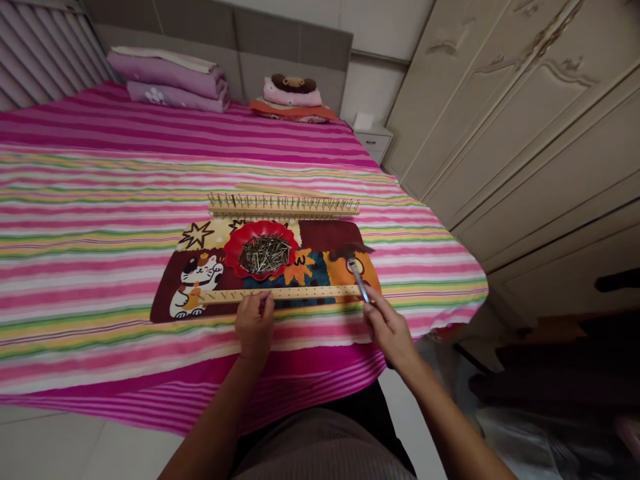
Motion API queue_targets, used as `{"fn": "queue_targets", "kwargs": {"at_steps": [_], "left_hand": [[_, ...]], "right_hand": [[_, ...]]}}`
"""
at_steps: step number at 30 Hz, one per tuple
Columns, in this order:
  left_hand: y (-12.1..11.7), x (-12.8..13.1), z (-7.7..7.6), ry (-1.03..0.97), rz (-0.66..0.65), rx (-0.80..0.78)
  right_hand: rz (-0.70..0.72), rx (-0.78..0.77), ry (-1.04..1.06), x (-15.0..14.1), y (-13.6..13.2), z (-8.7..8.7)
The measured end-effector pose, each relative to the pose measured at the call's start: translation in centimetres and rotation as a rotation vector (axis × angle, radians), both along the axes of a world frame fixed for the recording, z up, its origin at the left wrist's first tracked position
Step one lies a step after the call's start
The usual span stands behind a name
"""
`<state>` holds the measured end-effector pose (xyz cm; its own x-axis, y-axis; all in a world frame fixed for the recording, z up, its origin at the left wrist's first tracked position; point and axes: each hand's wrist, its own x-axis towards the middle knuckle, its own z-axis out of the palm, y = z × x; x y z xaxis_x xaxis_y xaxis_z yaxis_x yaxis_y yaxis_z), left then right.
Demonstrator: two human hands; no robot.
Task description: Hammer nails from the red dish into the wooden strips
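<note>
Right hand [393, 331] has a metal-shafted hammer [358, 279] gripped; left hand [254, 328]'s nearer, pinched closed (can't tell on what) against the wooden strip [311, 293] running crosswise just beyond it.

Folded purple blankets [170, 80], pale wardrobe [500, 120]

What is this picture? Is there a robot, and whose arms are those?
No robot here! These are a person's own bare arms, seen by a camera worn on their head, looking forward and down. The right hand holds a hammer. The left hand is at a thin wooden strip; whether its fingers pinch a nail is too small to tell. The strip lies across a colourful mat on a bed with a striped cover. A red bowl holds loose nails. Behind it lies wood bristling with nails.
</note>
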<state>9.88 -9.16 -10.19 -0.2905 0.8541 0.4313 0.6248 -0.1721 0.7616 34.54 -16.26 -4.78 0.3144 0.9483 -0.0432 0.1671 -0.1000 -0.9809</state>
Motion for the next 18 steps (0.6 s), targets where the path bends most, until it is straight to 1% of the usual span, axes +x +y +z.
{"fn": "queue_targets", "kwargs": {"at_steps": [2,3,4,6,9,12,14,18], "left_hand": [[0.0,0.0,-0.1,0.003,0.01,-0.002],[0.0,0.0,-0.1,0.004,0.01,0.0],[0.1,0.0,-0.2,0.006,0.008,0.006],[0.1,0.0,-0.4,0.01,-0.003,0.015],[0.1,-0.1,-0.7,0.012,-0.006,0.016],[0.1,-0.1,-0.9,0.017,-0.006,0.033],[0.1,-0.1,-1.0,0.029,-0.008,0.05],[0.1,0.0,-1.0,0.047,-0.015,0.073]], "right_hand": [[0.24,0.122,-0.176,-2.1,-0.6,1.4],[0.328,0.178,-0.244,-3.2,-0.7,1.8],[0.396,0.216,-0.294,-4.1,-0.7,2.1],[0.475,0.251,-0.374,-5.7,-0.5,2.3],[0.512,0.26,-0.482,-6.7,-0.1,1.8],[0.524,0.276,-0.591,-6.7,0.1,1.5],[0.537,0.277,-0.652,-6.7,-0.1,1.9],[0.518,0.323,-0.683,-7.1,-0.6,3.8]]}}
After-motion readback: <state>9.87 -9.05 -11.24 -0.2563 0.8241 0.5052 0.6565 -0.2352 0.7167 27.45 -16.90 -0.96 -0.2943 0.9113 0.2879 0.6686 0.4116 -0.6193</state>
